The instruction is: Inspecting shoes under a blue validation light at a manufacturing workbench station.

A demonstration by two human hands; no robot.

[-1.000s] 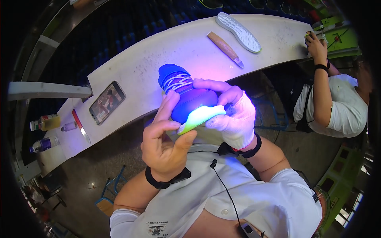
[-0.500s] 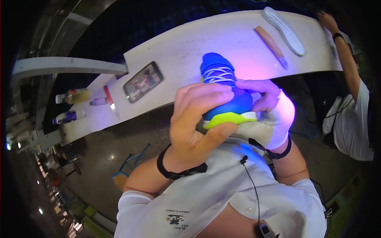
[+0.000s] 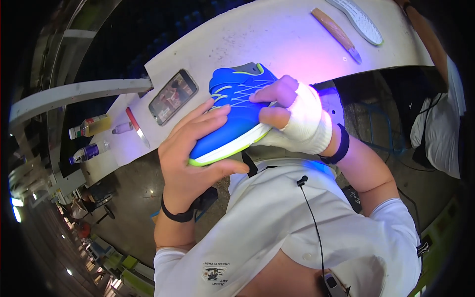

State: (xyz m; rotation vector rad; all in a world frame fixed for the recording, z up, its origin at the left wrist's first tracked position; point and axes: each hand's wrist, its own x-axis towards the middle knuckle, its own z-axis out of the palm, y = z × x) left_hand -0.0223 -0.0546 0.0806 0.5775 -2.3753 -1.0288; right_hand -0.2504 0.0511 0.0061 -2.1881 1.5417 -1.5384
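A blue sneaker with white laces, a white midsole and a lime-green sole edge is held between both my hands, in front of my chest. My bare left hand cups the toe end, its fingers over the upper and its thumb below the sole. On the lace side, my right hand grips the shoe; it wears a white knit glove that leaves the fingertips bare. Its thumb and a finger press near the laces. The palm side of that hand and the shoe's far underside are hidden.
On the white table lie a phone, a red-handled knife, a wooden-handled blade and a pale shoe sole. Bottles stand at the left end. Another person's arm is at the far right.
The sneaker has turned from toe-toward-me to lying more sideways, its toe at the left and its side facing me. Both hands have shifted left with it, still gripping.
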